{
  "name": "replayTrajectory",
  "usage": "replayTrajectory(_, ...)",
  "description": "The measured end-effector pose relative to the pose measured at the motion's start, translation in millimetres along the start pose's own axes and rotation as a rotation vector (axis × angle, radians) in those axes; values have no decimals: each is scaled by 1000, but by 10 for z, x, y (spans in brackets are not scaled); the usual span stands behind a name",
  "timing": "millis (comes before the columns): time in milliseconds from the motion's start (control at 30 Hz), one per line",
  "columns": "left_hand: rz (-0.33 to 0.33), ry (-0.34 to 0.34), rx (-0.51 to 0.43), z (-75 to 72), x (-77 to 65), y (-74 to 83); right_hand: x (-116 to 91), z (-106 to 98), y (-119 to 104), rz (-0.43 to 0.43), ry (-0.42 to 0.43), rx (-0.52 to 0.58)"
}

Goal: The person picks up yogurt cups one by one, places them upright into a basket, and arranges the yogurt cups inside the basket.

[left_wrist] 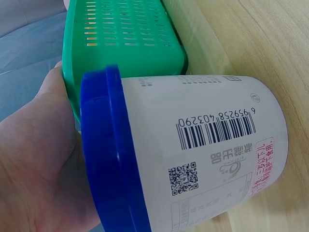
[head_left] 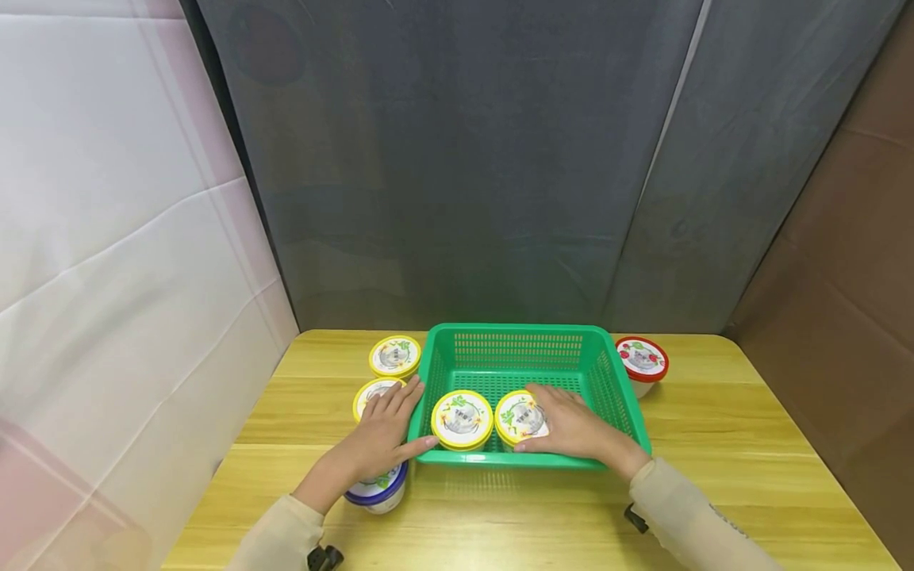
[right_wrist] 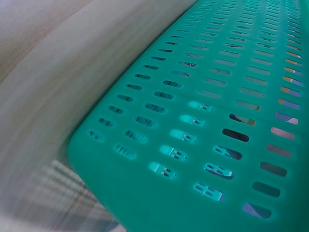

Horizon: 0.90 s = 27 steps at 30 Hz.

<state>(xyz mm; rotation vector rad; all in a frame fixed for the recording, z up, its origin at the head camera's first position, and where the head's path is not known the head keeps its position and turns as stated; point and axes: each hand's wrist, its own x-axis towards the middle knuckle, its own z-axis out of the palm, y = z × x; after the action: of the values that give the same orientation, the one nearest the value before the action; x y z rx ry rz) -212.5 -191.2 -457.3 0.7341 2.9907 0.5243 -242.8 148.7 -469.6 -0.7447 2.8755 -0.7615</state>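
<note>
Grips the right yellow tub [head_left: 518, 416] inside the green basket [head_left: 485, 458] with the right hand [head_left: 567, 424], narrowed to the lid's width, with thumb on the near side and fingers across the far side. Rests the left hand [head_left: 382, 432] on the basket's left rim, with fingers nearly straight and slightly parted and with thumb stretched over the front corner. Cannot tell whether touching the near yellow tub [head_left: 370, 388], partly hidden under those fingers.

Holds the left yellow tub [head_left: 462, 420] just beside the gripped one, along the basket's front wall. Shows bare slotted floor behind both, and room toward the right wall past the right hand. Shows outside the left wall the far yellow tub [head_left: 395, 356] at the back and the blue tub [head_left: 377, 492] near the front corner. Has the red tub [head_left: 642, 361] just outside the right wall, toward the back, with table [head_left: 750, 468] running on to the right edge.

Bears on the blue tub, upside down in the left wrist view, barcode number 6 959258 403290, beside a QR code and pink Chinese characters. Pictures leaves and flowers on yellow-rimmed lids, red fruit on the red-rimmed one, with lettering too small to read.
</note>
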Motion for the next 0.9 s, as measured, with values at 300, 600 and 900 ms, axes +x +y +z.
replayTrajectory(300, -5, 0, -4, -7, -4, 5, -11, -15, -22, 7, -14, 2)
replayTrajectory(600, -2, 4, 1, -7, -1, 7, -16, -16, -24, 8, -13, 7)
replayTrajectory(900, -1, 9, 4, -2, -7, -7, -10, -27, -2, 14, -19, 4)
